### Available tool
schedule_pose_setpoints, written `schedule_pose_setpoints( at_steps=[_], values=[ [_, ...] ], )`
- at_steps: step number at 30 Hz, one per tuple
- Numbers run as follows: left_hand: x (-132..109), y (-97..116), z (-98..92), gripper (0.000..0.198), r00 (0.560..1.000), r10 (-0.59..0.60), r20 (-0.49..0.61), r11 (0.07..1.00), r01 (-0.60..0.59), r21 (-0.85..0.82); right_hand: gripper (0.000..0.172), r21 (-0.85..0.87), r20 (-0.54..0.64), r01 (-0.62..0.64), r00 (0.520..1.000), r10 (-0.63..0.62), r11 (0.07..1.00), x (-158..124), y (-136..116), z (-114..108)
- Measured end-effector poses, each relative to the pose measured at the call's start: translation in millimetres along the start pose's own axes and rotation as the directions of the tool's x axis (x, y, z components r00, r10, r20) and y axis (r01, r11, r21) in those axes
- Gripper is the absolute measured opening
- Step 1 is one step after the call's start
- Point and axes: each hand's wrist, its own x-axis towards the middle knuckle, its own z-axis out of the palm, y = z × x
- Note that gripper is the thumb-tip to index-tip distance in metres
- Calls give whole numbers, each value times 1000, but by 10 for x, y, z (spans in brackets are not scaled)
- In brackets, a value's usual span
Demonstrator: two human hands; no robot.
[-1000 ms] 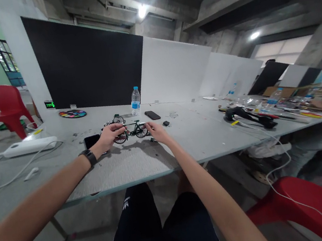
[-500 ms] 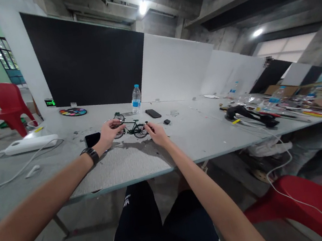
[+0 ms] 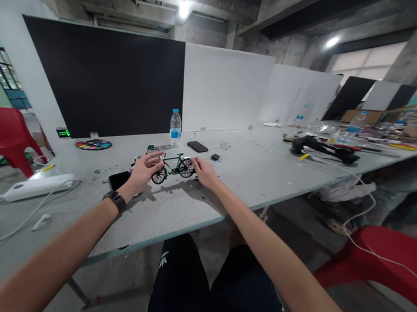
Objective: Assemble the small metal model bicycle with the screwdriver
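A small green model bicycle (image 3: 175, 168) with black spoked wheels stands upright between my hands, just above or on the grey table. My left hand (image 3: 143, 172), wearing a dark wristwatch (image 3: 116, 201), has thumb and fingers closed around the handlebar end. At the rear wheel, my right hand (image 3: 205, 171) pinches the back of the bicycle. Behind my left fingers shows another green piece with a wheel (image 3: 152, 149), partly hidden. A black phone-like slab (image 3: 120, 180) lies beside my left wrist.
A water bottle (image 3: 175, 128), a dark phone (image 3: 197, 146) and a small black object (image 3: 215, 157) are beyond the bicycle. A colourful palette (image 3: 93, 145) and white power strip (image 3: 39, 187) lie left. Right are a black stand-like object (image 3: 325, 150) and clutter.
The bicycle has shifted slightly right and its front wheel shows more fully. My left fingers have moved a little right along the handlebar, and my right hand has moved slightly right with the rear.
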Motion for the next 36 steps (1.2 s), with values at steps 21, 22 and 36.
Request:
schedule_pose_setpoints(
  at_steps=[21, 22, 36],
  values=[
    [-15, 7, 86, 57, 993, -95, 64, 995, 92, 49, 42, 41, -66, -109, 992, 111, 993, 0, -73, -52],
    [-24, 16, 100, 56, 992, -106, 63, 994, 103, 45, 43, 48, -70, -108, 991, 111, 993, -1, -80, -55],
    [-72, 149, 101, 49, 989, -121, 81, 992, 118, 44, 61, 257, -72, -61, 994, 82, 965, -18, -161, -140]
  ],
)
